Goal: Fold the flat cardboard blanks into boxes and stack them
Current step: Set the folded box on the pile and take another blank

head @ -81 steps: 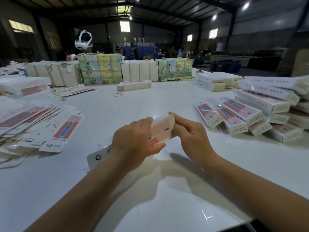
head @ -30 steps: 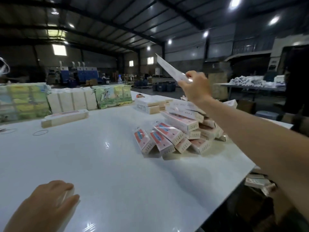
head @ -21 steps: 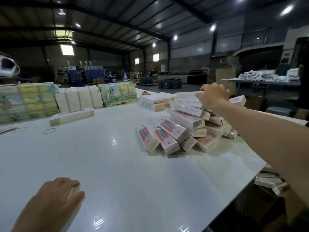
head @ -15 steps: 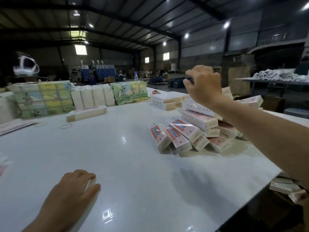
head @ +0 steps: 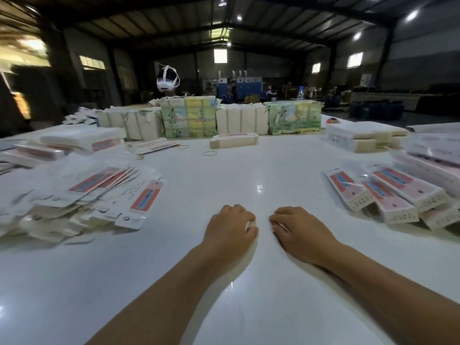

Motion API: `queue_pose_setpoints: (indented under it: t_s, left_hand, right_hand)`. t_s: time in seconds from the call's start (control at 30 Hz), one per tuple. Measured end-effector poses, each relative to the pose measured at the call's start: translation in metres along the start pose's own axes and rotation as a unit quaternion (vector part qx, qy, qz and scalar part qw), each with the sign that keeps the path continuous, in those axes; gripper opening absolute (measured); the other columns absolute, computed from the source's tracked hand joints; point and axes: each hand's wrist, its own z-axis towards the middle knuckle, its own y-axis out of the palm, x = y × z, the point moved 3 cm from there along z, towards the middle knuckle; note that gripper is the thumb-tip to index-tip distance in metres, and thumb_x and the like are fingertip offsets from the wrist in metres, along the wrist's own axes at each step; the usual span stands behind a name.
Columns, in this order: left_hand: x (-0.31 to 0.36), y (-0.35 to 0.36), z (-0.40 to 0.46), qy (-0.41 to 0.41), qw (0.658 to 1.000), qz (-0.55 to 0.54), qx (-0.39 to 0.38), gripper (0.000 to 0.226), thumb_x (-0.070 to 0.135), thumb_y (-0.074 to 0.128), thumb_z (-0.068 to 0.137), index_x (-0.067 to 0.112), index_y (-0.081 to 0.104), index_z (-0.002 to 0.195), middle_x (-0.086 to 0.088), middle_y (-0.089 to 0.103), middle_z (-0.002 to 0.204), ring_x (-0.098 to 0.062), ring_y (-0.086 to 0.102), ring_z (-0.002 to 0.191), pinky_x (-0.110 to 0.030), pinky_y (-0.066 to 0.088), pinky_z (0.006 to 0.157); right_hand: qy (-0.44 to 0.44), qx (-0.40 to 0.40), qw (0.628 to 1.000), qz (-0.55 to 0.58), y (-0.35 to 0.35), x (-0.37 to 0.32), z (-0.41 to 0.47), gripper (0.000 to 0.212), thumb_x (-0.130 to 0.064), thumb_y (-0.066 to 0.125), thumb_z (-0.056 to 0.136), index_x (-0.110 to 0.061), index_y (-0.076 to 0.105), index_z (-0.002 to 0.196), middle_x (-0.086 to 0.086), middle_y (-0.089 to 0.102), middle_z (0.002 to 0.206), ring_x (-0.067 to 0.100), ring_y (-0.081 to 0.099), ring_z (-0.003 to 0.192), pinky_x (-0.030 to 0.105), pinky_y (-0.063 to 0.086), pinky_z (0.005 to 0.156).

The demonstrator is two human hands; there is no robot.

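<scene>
On the white table (head: 249, 170), my left hand (head: 230, 229) lies with its fingers curled over a small white cardboard blank (head: 249, 224); only a sliver shows between the fingers. My right hand (head: 298, 230) rests just to its right, fingers flat on the tabletop and holding nothing. A loose pile of flat blanks (head: 99, 195) with pink and blue print spreads out at the left. A heap of folded boxes (head: 388, 195) lies at the right.
Wrapped bundles (head: 189, 117) line the table's far side, with a single long box (head: 234, 140) and rubber bands (head: 210, 153) in front of them. White packs (head: 361, 135) are stacked at the back right. A white headset (head: 168, 79) shows behind the bundles.
My right hand carried a folded box up to the heap at the right, let it go, and came back down beside my left hand. The view swung back to the table's middle.
</scene>
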Motion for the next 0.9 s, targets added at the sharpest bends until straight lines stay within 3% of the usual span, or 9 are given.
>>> queue_pose_setpoints:
  t_s: [0.17, 0.27, 0.33, 0.43, 0.5, 0.7, 0.8, 0.9]
  left_hand:
    - [-0.025, -0.023, 0.015, -0.083, 0.99, -0.106, -0.051, 0.04, 0.036, 0.052, 0.09, 0.023, 0.055, 0.127, 0.004, 0.053, 0.13, -0.017, 0.048, 0.119, -0.034, 0.04, 0.099]
    - [-0.081, -0.065, 0.026, -0.178, 0.984, -0.014, -0.017, 0.04, 0.038, 0.053, 0.088, 0.019, 0.055, 0.124, -0.001, 0.052, 0.131, -0.022, 0.049, 0.117, -0.033, 0.041, 0.092]
    - [-0.129, -0.093, 0.021, -0.28, 0.956, 0.085, 0.014, 0.042, 0.046, 0.056, 0.084, 0.017, 0.056, 0.115, -0.008, 0.049, 0.132, -0.027, 0.045, 0.12, -0.036, 0.039, 0.09]
    - [-0.188, -0.113, 0.0, -0.421, 0.894, 0.15, -0.043, 0.084, 0.072, 0.058, 0.072, 0.011, 0.047, 0.129, -0.017, 0.023, 0.15, -0.034, 0.019, 0.137, -0.047, 0.029, 0.102]
    - [-0.207, -0.113, -0.005, -0.446, 0.875, 0.174, -0.07, 0.102, 0.079, 0.06, 0.063, 0.009, 0.041, 0.136, -0.017, 0.02, 0.15, -0.035, 0.017, 0.136, -0.049, 0.027, 0.103]
    - [-0.217, -0.112, 0.009, -0.478, 0.869, 0.12, -0.055, 0.093, 0.062, 0.076, 0.059, 0.012, 0.044, 0.13, -0.014, 0.04, 0.136, -0.033, 0.035, 0.124, -0.042, 0.035, 0.1]
    - [-0.218, -0.112, 0.012, -0.501, 0.863, 0.058, 0.001, 0.096, 0.047, 0.08, 0.062, 0.009, 0.03, 0.135, -0.013, 0.051, 0.122, -0.032, 0.044, 0.118, -0.044, 0.034, 0.099]
    - [-0.211, -0.113, 0.014, -0.476, 0.878, 0.013, 0.039, 0.082, 0.027, 0.069, 0.079, 0.01, 0.018, 0.141, -0.009, 0.056, 0.102, -0.028, 0.056, 0.103, -0.046, 0.042, 0.096]
  right_hand:
    - [-0.01, 0.031, 0.999, 0.003, 0.001, -0.001, 0.001, 0.028, -0.029, 0.047, 0.095, -0.022, 0.069, 0.11, -0.006, 0.062, 0.119, 0.016, 0.052, 0.112, 0.028, 0.04, 0.087]
    - [-0.016, 0.035, 0.999, 0.014, 0.001, 0.0, 0.001, 0.026, -0.027, 0.05, 0.095, -0.021, 0.069, 0.111, -0.008, 0.062, 0.12, 0.015, 0.052, 0.112, 0.025, 0.039, 0.084]
    - [-0.011, 0.041, 0.999, 0.022, 0.002, -0.001, 0.001, 0.025, -0.026, 0.052, 0.094, -0.02, 0.069, 0.111, -0.008, 0.063, 0.117, 0.014, 0.052, 0.11, 0.023, 0.035, 0.081]
    - [0.002, 0.036, 0.999, 0.028, 0.003, 0.0, 0.002, 0.026, -0.026, 0.052, 0.094, -0.023, 0.068, 0.114, -0.01, 0.061, 0.119, 0.013, 0.05, 0.113, 0.023, 0.033, 0.082]
    - [0.01, 0.023, 0.999, 0.029, 0.003, 0.0, 0.004, 0.028, -0.027, 0.051, 0.094, -0.024, 0.067, 0.117, -0.01, 0.059, 0.122, 0.013, 0.048, 0.116, 0.024, 0.034, 0.086]
    - [0.018, 0.009, 0.999, 0.032, 0.004, -0.002, 0.003, 0.028, -0.025, 0.053, 0.093, -0.023, 0.066, 0.118, -0.009, 0.058, 0.124, 0.014, 0.048, 0.116, 0.024, 0.034, 0.087]
    - [0.019, 0.008, 0.999, 0.033, 0.003, -0.004, 0.003, 0.029, -0.025, 0.052, 0.094, -0.024, 0.066, 0.119, -0.01, 0.058, 0.125, 0.012, 0.047, 0.117, 0.021, 0.032, 0.088]
    - [0.025, 0.003, 0.999, 0.034, 0.002, -0.004, 0.002, 0.029, -0.026, 0.051, 0.094, -0.025, 0.065, 0.12, -0.011, 0.056, 0.126, 0.012, 0.046, 0.118, 0.02, 0.031, 0.087]
